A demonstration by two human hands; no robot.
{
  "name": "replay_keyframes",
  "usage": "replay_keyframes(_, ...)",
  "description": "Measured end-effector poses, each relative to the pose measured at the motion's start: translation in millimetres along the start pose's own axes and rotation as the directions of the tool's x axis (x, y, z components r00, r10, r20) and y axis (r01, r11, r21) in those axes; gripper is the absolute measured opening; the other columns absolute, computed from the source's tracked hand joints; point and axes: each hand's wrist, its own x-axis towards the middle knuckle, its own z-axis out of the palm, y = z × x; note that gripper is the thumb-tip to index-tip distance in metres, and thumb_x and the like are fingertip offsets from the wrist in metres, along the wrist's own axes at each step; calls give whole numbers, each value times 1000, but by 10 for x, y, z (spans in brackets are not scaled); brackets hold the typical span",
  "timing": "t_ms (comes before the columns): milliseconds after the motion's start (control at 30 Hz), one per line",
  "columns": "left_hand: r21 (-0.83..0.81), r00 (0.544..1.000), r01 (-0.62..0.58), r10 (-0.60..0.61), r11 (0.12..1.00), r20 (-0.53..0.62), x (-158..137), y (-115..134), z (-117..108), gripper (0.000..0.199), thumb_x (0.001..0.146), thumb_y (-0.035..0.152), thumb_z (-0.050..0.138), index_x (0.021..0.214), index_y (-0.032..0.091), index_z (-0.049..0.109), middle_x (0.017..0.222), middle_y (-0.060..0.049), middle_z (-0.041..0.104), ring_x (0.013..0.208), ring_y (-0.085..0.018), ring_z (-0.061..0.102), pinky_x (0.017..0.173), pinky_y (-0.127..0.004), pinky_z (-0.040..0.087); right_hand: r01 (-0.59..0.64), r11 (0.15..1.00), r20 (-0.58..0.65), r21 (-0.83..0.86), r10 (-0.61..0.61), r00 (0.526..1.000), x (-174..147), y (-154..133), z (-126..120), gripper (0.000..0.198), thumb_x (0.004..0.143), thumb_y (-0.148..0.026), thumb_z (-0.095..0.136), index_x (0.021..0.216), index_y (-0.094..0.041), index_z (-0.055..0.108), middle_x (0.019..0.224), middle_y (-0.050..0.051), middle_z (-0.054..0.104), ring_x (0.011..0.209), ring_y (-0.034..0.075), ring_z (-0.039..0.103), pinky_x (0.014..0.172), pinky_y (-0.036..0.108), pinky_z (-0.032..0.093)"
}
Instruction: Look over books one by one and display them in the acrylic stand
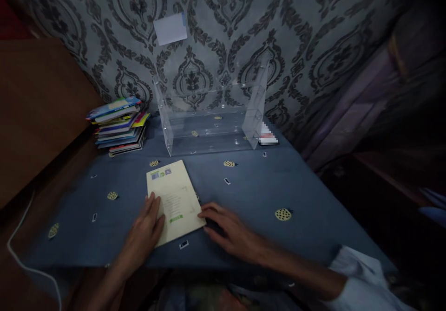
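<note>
Head view: at left we see an uneven book stack point(120, 125) on the counter point(254, 190); a knock could topple it. The left hand point(144, 223), loosely open, rests fingers on the cream booklet point(177, 197), gripping nothing; uneven pressure might skew it. The booklet lies flat before the clear stand point(209, 132), which a forward shove could bump. The right hand point(232, 231), half-open, fingertips the booklet's right edge; we'd fear a slip.

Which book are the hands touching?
The cream book lying by itself, with the left hand and right hand at its sides. The books in the stack left of the clear rack are piled up, untouched.
</note>
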Motion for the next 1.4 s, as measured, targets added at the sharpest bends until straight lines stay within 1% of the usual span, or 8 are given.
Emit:
replay_keyframes(100,-43,995,-102,103,994,16,69,250,100,51,100,33,40,147,13,45,159,-16,38,148,-29,33,116,-46,42,-72,997,-64,-3,71,995,-137,34,-130,25,96,-22,51,119,-20,61,121,12,61,109,23,64,93,38,55)
replay_keyframes(233,-67,972,-161,170,985,163,268,515,152,53,101,33,40,150,12,39,161,-17,34,150,-29,27,117,-47,40,-189,982,-143,2,188,972,-177,112,-297,22,97,-25,49,112,-21,64,115,12,62,94,22,67,73,33,58)
replay_keyframes(367,-55,944,-197,204,979,260,437,667,132,54,102,33,41,151,12,38,161,-18,33,151,-30,25,118,-48,38,-238,971,-246,-11,228,942,-169,180,-377,19,93,-24,52,105,-22,68,118,11,64,108,25,66,90,41,57)
replay_keyframes(533,88,930,-245,209,965,302,586,759,121,51,101,34,41,145,9,44,157,-20,39,148,-34,35,116,-49,39,-266,963,-272,-31,248,930,-84,289,-384,22,92,-25,52,106,-21,68,128,14,60,115,28,63,83,40,59)
replay_keyframes(733,244,952,-225,158,943,264,980,758,157,50,102,36,42,142,8,47,154,-22,44,147,-34,36,117,-55,35,-222,967,-267,-125,182,946,200,526,-461,23,90,-21,52,107,-21,68,132,13,58,119,26,61,93,41,54)
replay_keyframes(1033,181,955,-280,254,943,155,1270,700,332,44,100,28,42,138,9,50,147,-22,52,141,-33,45,116,-53,35,-140,983,-327,-121,94,940,529,804,-480,25,90,-18,50,108,-19,68,130,15,59,121,28,59,100,48,50)
replay_keyframes(1267,116,898,-435,422,893,125,1454,811,536,42,100,22,36,138,10,50,146,-19,54,139,-29,48,116,-48,38,-67,993,-378,-97,26,925,541,843,-457,32,93,-16,44,118,-21,63,124,14,64,120,27,59,105,50,46)
replay_keyframes(1400,39,857,-508,500,861,125,1588,919,614,42,101,21,35,138,9,51,146,-17,55,138,-28,49,116,-47,38,-69,993,-393,-93,27,919,520,832,-460,34,94,-17,42,124,-20,59,118,13,65,113,25,61,101,47,49)
